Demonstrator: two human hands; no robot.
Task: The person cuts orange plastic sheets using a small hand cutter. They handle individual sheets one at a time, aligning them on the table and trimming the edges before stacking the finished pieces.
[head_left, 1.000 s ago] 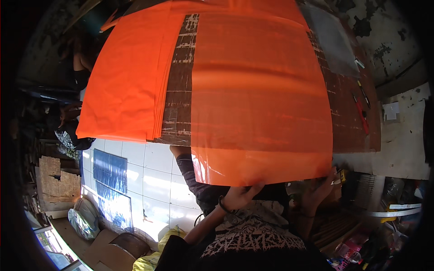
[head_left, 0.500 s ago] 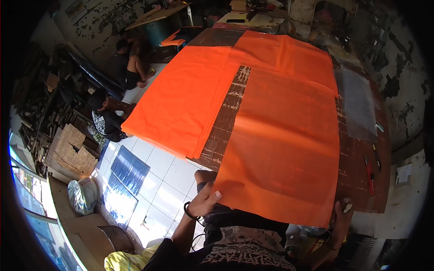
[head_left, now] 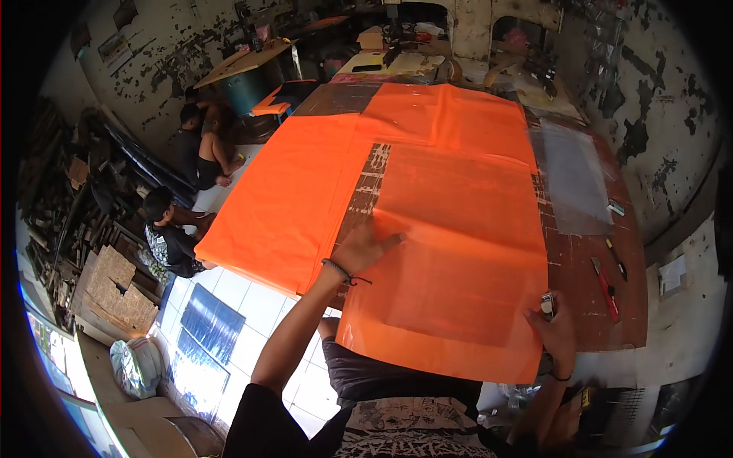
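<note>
A thin, see-through orange sheet (head_left: 458, 259) lies over the near half of the brown work table, its front edge hanging toward my lap. My left hand (head_left: 365, 250) rests on the sheet's left edge, fingers stretched out and thumb pointing right. At the sheet's right edge, my right hand (head_left: 553, 330) is closed around a small white-and-dark object (head_left: 547, 305) whose kind I cannot make out. Left of the sheet is a stack of brighter orange sheets (head_left: 279, 191). Another orange piece (head_left: 450, 114) spreads across the far side.
On the table's right lie a clear plastic sheet (head_left: 576, 175), a red-handled tool (head_left: 611, 298), a dark pen-like tool (head_left: 615, 256) and a small white-and-green item (head_left: 615, 208). Two people (head_left: 172, 233) sit low at the left, near piled wood (head_left: 69, 191). A white sack (head_left: 136, 368) stands on the floor.
My left hand has left the sheet's front corner and moved forward along its left edge, fingers spreading. My right hand has moved up along the right edge with the small object. The view has shifted.
</note>
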